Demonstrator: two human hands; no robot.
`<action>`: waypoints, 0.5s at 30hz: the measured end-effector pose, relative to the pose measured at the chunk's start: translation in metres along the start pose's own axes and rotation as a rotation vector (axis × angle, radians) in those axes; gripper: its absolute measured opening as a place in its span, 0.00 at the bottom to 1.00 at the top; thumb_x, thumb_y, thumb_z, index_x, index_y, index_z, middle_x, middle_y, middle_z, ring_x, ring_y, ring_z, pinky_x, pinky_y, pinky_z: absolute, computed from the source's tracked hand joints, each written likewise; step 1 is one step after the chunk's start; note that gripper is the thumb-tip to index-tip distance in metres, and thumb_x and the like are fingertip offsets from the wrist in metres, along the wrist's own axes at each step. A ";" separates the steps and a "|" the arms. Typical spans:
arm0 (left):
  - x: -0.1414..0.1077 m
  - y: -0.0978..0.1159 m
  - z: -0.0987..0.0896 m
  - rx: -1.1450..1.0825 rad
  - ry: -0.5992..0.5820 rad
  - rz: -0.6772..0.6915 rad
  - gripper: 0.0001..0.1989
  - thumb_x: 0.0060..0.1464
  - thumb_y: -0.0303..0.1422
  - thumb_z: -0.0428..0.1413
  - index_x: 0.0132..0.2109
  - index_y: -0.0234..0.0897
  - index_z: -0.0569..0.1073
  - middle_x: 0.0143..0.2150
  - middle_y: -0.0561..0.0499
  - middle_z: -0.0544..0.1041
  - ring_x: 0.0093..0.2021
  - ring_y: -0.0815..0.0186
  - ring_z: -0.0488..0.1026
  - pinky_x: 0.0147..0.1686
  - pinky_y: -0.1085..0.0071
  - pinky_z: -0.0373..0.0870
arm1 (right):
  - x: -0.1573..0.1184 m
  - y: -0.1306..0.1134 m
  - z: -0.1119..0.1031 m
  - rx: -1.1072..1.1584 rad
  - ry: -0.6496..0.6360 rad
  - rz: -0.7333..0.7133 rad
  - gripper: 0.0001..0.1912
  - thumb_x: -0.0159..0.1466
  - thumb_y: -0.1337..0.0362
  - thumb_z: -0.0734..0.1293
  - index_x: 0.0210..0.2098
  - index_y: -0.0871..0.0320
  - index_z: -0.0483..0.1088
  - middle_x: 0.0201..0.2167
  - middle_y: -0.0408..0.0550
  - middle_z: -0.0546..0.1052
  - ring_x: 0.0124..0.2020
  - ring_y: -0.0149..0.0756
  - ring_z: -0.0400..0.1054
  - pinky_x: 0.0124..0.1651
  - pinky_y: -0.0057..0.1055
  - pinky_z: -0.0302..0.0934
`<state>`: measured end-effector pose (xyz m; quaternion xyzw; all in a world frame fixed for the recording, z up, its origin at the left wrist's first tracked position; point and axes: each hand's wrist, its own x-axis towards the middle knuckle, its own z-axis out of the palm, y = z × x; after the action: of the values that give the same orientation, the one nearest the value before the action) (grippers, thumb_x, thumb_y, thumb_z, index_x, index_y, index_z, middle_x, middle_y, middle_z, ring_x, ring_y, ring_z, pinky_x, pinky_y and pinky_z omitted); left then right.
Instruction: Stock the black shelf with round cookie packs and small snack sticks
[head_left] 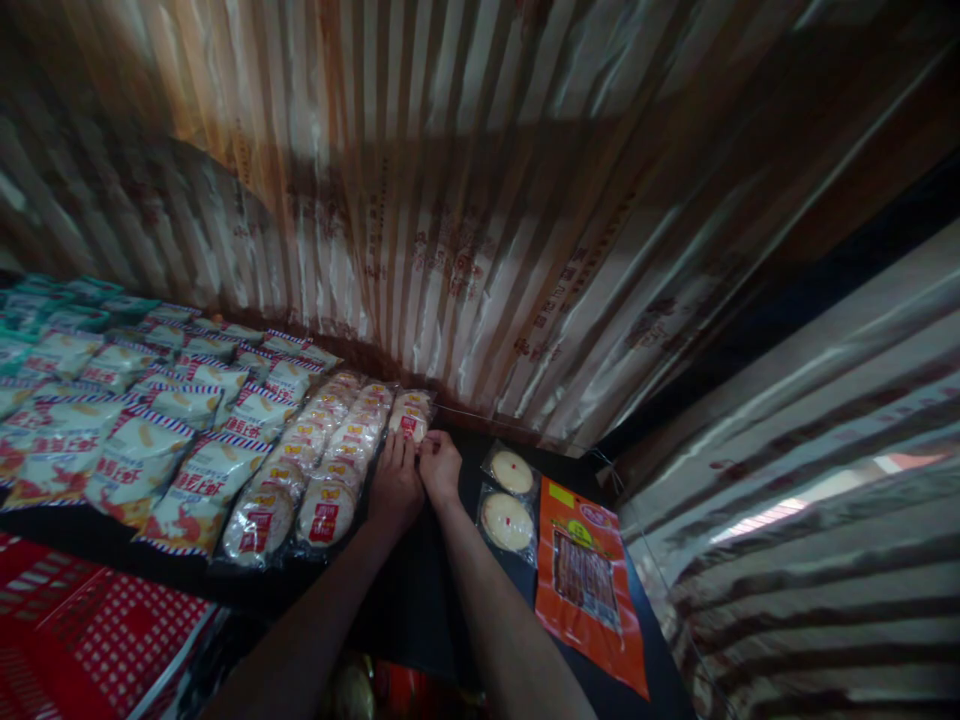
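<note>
At the far edge of the black table, my left hand has its fingers closed together on the near end of a clear-wrapped pack of rice crackers. My right hand meets it from the right, fingers bent in a pinch at the pack's near right corner. Both hands partly cover that end of the pack. Just to the left run two rows of similar rice cracker packs, overlapping one another with red labels showing.
Several white snack bags fill the left, with green packs beyond. Right of my arms lie two round wrapped pastries and an orange pouch. A red basket sits lower left. Pleated printed sheeting hangs behind the table.
</note>
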<state>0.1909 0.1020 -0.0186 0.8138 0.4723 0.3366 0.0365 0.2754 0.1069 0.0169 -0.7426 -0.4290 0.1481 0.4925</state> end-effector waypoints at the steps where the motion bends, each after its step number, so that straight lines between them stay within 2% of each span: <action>1: 0.000 0.000 0.000 0.007 -0.007 0.001 0.22 0.54 0.24 0.42 0.55 0.21 0.62 0.60 0.31 0.60 0.64 0.51 0.48 0.56 0.53 0.57 | 0.000 0.000 0.000 -0.005 0.000 0.000 0.10 0.56 0.66 0.57 0.32 0.59 0.69 0.26 0.46 0.75 0.26 0.33 0.70 0.32 0.26 0.62; 7: -0.001 0.003 -0.003 0.045 -0.044 -0.009 0.23 0.54 0.25 0.42 0.57 0.21 0.60 0.61 0.30 0.59 0.64 0.50 0.48 0.55 0.52 0.57 | 0.000 -0.002 -0.001 -0.031 -0.004 -0.002 0.11 0.56 0.67 0.58 0.33 0.59 0.70 0.28 0.47 0.76 0.29 0.34 0.70 0.36 0.28 0.62; 15: -0.001 0.002 -0.003 0.041 -0.016 0.010 0.22 0.56 0.27 0.41 0.57 0.22 0.59 0.61 0.31 0.59 0.64 0.51 0.48 0.55 0.53 0.58 | -0.009 0.002 -0.009 -0.081 0.006 -0.076 0.14 0.55 0.70 0.58 0.39 0.61 0.70 0.34 0.51 0.75 0.34 0.34 0.69 0.41 0.29 0.62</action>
<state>0.1904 0.0989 -0.0158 0.8196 0.4745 0.3203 0.0217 0.2772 0.0942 0.0179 -0.7454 -0.4612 0.1097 0.4687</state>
